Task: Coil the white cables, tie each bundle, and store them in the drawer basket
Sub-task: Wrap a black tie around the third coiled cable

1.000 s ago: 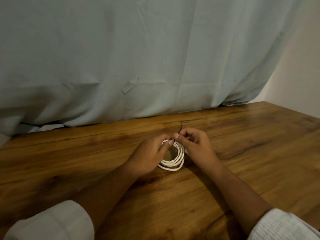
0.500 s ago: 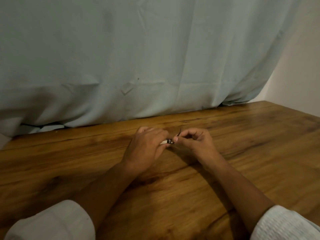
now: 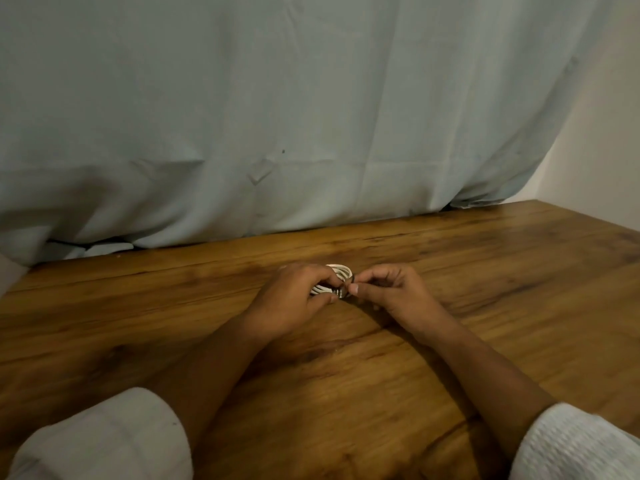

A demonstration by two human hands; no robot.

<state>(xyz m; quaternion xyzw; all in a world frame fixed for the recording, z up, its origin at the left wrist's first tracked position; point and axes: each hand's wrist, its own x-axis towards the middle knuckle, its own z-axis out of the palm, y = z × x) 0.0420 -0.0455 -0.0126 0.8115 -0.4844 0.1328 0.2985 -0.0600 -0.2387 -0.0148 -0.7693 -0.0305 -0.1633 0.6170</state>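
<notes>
A wooden table (image 3: 485, 271) shows bold brown grain under a soft satin sheen, the cloth sheet (image 3: 311, 98) is matt, creased pale blue, the coiled white cable (image 3: 341, 271) looks smooth and plastic, its thin dark tie (image 3: 341, 292) of unclear material, and the right sleeve (image 3: 575, 445) is textured white knit.

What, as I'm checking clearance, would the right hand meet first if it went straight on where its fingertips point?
Almost at once the coiled white cable, gripped by the left hand; the right hand pinches the dark tie at its edge. Depth is unclear.
</notes>
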